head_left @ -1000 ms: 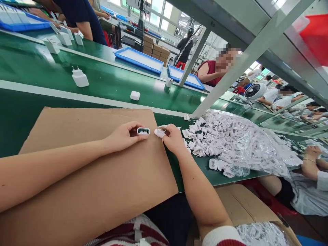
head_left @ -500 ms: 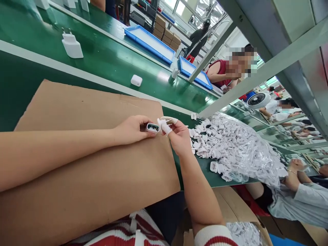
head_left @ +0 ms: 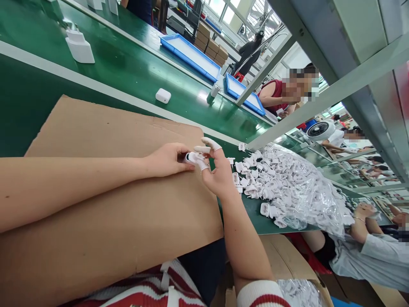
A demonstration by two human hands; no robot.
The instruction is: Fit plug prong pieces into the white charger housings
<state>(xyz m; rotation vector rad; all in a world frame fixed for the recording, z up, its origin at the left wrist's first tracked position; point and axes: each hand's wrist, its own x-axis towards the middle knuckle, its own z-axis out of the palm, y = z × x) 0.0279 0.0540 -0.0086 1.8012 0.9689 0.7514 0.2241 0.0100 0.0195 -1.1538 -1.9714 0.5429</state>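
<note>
My left hand is closed around a white charger housing, mostly hidden by the fingers, with its open end turned to the right. White finger cots cover the thumb and two fingers of my right hand. Its thumb and a finger hold a white plug cap at the mouth of the housing, while another finger stands raised. Cap and housing meet or overlap; I cannot tell whether the cap is seated. Below both hands lies a brown cardboard sheet.
Many loose white plug caps spill from a clear plastic bag on the right. On the green conveyor belt are a white charger and a small white block. A metal post slants overhead. A co-worker's hands are at far right.
My right hand has brought the plug cap left onto the housing's open end, hiding the circuit board visible earlier. One finger has lifted. Items on the belt have shifted slightly left in view.
</note>
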